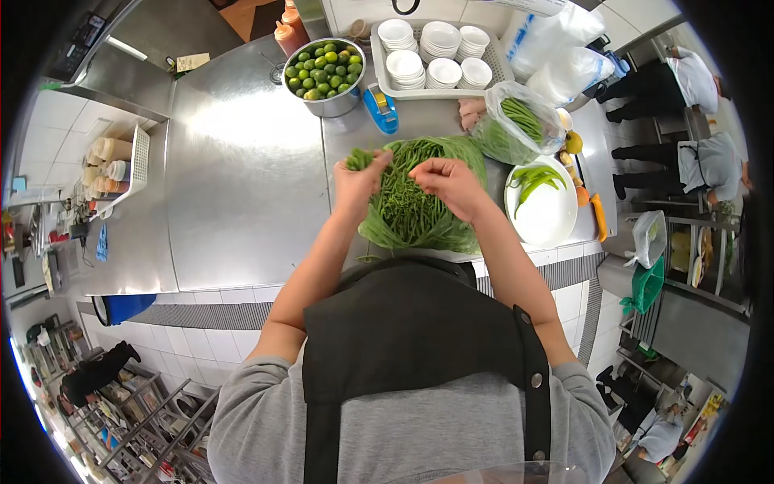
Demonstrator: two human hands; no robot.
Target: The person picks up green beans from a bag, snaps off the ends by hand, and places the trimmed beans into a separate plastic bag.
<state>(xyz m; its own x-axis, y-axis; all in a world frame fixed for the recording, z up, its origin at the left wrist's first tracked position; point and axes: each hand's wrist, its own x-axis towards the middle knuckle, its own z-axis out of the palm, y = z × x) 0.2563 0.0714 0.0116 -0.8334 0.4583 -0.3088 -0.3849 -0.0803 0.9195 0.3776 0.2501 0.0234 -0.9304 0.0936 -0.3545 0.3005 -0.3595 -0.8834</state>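
Note:
A large heap of green beans lies in an open, pale green plastic bag on the steel counter in front of my body. My left hand is closed around a small bunch of green beans at the heap's left edge. Above the heap's right side is my right hand, its thumb and fingertips pinched together; whatever they hold is too small to make out. A white bowl with several long green pods stands to the right of the bag.
Behind the heap are a pot of limes, a blue tape dispenser and a tray of white dishes. A clear bag of beans sits at the back right, an orange-handled tool at the right edge. Other people stand farther off.

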